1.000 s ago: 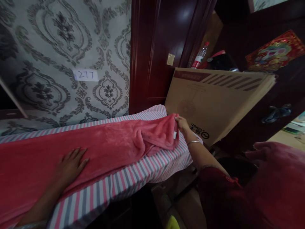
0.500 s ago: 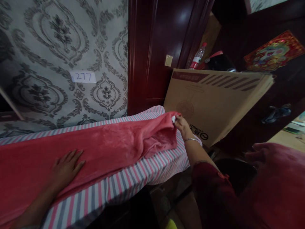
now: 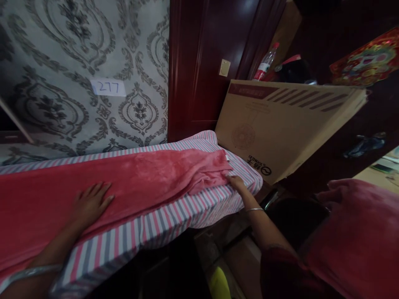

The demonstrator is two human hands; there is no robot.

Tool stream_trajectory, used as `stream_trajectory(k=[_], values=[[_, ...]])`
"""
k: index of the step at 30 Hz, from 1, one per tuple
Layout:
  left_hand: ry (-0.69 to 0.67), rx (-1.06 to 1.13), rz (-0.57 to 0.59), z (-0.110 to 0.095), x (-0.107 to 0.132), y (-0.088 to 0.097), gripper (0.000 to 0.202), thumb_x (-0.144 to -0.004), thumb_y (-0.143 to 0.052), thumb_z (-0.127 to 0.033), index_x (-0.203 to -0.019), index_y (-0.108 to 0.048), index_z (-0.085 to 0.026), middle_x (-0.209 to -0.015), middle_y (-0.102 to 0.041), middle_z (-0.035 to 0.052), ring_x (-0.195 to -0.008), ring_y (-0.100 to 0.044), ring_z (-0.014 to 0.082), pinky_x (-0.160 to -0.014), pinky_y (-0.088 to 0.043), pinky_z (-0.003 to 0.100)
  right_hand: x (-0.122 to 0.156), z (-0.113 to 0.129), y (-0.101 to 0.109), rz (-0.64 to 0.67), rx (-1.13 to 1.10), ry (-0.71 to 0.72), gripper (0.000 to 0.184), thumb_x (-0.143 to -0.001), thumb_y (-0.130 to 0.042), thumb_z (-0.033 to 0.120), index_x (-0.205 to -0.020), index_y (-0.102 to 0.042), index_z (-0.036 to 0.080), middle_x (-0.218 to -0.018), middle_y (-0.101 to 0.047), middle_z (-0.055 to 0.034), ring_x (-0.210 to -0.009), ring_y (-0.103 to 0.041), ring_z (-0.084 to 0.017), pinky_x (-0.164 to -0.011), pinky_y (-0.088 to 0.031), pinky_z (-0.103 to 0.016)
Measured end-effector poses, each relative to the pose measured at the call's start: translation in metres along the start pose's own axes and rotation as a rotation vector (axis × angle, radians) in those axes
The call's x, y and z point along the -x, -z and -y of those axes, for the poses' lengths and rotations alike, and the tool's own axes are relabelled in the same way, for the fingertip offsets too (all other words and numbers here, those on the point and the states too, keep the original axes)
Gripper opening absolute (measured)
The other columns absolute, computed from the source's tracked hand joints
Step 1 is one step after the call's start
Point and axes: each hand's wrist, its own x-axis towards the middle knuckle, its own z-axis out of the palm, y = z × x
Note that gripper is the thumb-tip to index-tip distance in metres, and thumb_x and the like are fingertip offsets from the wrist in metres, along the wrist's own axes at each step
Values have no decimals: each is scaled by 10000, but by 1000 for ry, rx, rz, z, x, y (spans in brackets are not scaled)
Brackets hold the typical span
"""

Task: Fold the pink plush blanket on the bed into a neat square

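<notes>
A long red plush cloth (image 3: 146, 178), folded lengthwise, lies along a table or board under a striped cover (image 3: 174, 222). My left hand (image 3: 92, 203) rests flat on the cloth with its fingers spread. At the cloth's right end, my right hand (image 3: 236, 182) pinches the near corner, where the fabric is bunched and wrinkled. Its fingertips are partly hidden by the fabric. A white tag-like bit shows near the far corner of that end.
Past the right end leans a large flat cardboard box (image 3: 280, 120), with a plastic bottle (image 3: 266, 62) behind it. Another pink-red cloth (image 3: 361, 241) hangs at the lower right. Patterned wallpaper (image 3: 137, 112) and a dark red panel (image 3: 193, 70) stand behind the striped cover.
My right hand has moved from the cloth's far right corner down to the near one, and that end now lies flatter. My left hand stays pressed on the cloth. The view has shifted slightly.
</notes>
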Motion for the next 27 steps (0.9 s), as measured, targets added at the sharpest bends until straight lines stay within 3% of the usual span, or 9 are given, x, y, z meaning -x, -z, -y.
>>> stream_trajectory(k=[2, 5, 7, 10, 12, 14, 17, 24, 27], values=[[5, -4, 10, -1, 1, 2, 593, -966, -315, -383, -1460, -464, -90, -1533, -433, 213, -1420, -370, 361, -1134, -273, 579, 3, 8, -9, 10, 2, 37, 216, -704, -702, 373, -601, -599, 213, -532, -576, 1, -620, -611, -204, -603, -478, -283], [5, -1, 27, -1, 2, 3, 602, -974, -313, -406, -1475, -447, -101, -1539, -428, 205, -1428, -359, 358, -1142, -264, 570, -4, 31, -11, -54, -33, 101, 193, -777, -628, 377, -765, -646, 185, -645, -641, -5, -647, -619, -189, -616, -499, -277], [3, 6, 33, 0, 3, 3, 607, -980, -300, -412, -1489, -427, -108, -1550, -416, 198, -1440, -343, 351, -1152, -253, 560, -18, 51, 4, -143, -42, 136, 216, -834, -568, 358, -880, -653, 165, -765, -687, -46, -743, -644, -208, -677, -519, -297], [2, 14, 38, 2, 4, 2, 609, -983, -294, -415, -1500, -413, -117, -1560, -405, 190, -1450, -332, 341, -1167, -235, 548, -43, 76, 42, -300, 3, 179, 220, -835, -592, 295, -986, -657, 148, -971, -706, -132, -996, -633, -278, -864, -500, -369], [13, 10, 44, 2, 4, 3, 607, -979, -307, -417, -1494, -423, -117, -1562, -404, 187, -1449, -338, 342, -1169, -230, 544, -58, 84, 64, -372, 154, 206, 236, -826, -628, 254, -1031, -669, 145, -1067, -691, -177, -1111, -600, -317, -959, -448, -419], [16, -1, 50, 1, 4, 5, 599, -982, -303, -414, -1487, -432, -121, -1564, -406, 176, -1451, -342, 332, -1168, -237, 528, -69, 84, 75, -382, 400, 217, 263, -853, -628, 251, -1085, -675, 137, -1107, -680, -205, -1137, -600, -328, -978, -428, -434], [9, -20, 47, -1, 5, 9, 583, -997, -256, -400, -1478, -437, -126, -1559, -421, 155, -1447, -358, 303, -1159, -260, 490, -79, 72, 71, -300, 635, 190, 308, -908, -581, 280, -1151, -673, 116, -1123, -681, -221, -1101, -628, -312, -929, -451, -393], [-2, -80, 29, 0, 5, 9, 643, -951, -198, -390, -1435, -496, -90, -1517, -473, 168, -1403, -433, 311, -1130, -305, 478, -95, 30, 52, -183, 594, 105, 254, -813, -635, 203, -1013, -744, 90, -922, -733, -176, -877, -679, -273, -756, -495, -308], [11, -53, -28, 5, 3, 1, 676, -908, -204, -426, -1397, -553, -117, -1480, -525, 140, -1378, -469, 294, -1124, -321, 447, -105, 33, 49, -220, 554, 161, 391, -813, -557, 113, -1173, -706, 76, -1110, -710, -203, -1055, -652, -291, -876, -488, -326]])
